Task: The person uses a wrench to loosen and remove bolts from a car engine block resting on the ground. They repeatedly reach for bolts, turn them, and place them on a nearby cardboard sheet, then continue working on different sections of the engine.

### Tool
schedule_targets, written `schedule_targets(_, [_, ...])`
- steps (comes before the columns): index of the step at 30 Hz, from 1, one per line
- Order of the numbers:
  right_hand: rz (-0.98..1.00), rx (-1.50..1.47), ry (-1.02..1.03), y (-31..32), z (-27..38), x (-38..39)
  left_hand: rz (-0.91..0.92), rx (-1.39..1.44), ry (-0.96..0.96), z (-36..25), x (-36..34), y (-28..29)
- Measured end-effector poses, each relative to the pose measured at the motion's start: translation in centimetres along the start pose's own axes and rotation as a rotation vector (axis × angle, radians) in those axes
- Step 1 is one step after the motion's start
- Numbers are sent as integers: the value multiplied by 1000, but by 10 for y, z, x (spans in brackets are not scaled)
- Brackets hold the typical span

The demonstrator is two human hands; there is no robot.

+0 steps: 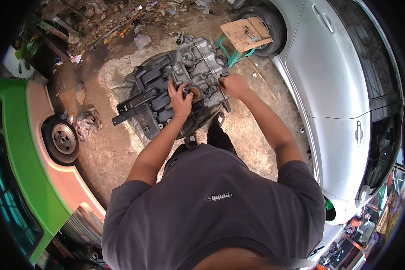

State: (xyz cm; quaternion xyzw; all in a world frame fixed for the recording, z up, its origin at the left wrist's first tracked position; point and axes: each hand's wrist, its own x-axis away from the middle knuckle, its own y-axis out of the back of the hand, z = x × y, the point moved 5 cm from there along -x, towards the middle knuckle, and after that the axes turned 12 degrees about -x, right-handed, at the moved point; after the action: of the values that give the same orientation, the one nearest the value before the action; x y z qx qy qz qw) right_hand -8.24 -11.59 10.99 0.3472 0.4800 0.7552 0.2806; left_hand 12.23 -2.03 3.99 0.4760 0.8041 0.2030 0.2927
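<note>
A metal engine assembly (pixel 197 60) with dark lower sections sits in the upper middle, on dark material over the ground. A flat black bracket (pixel 135 100) sticks out at its left. My left hand (pixel 179 99) rests on the engine with fingers spread, beside and touching the rim of a round brass-coloured opening (pixel 194 93). My right hand (pixel 232 86) is closed at the engine's right side, with the fingers round something I cannot make out. My dark shoe (pixel 218 119) shows just below the engine.
A green and pink vehicle (pixel 51 182) stands at the left, a silver car (pixel 335 94) at the right. A green stool (pixel 231 57) bears a wooden board (pixel 233 30) with small items. Crumpled material (pixel 87 121) and scattered litter lie on the concrete ground (pixel 108 171).
</note>
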Motion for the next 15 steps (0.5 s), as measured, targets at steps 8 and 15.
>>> schedule_targets(8, [-193,-366,-452,-54,-10,34,13,29,26,-1,0,0])
schedule_targets(15, [-605,-639,-459,-93,19,57,50,59,9,-2,1,4])
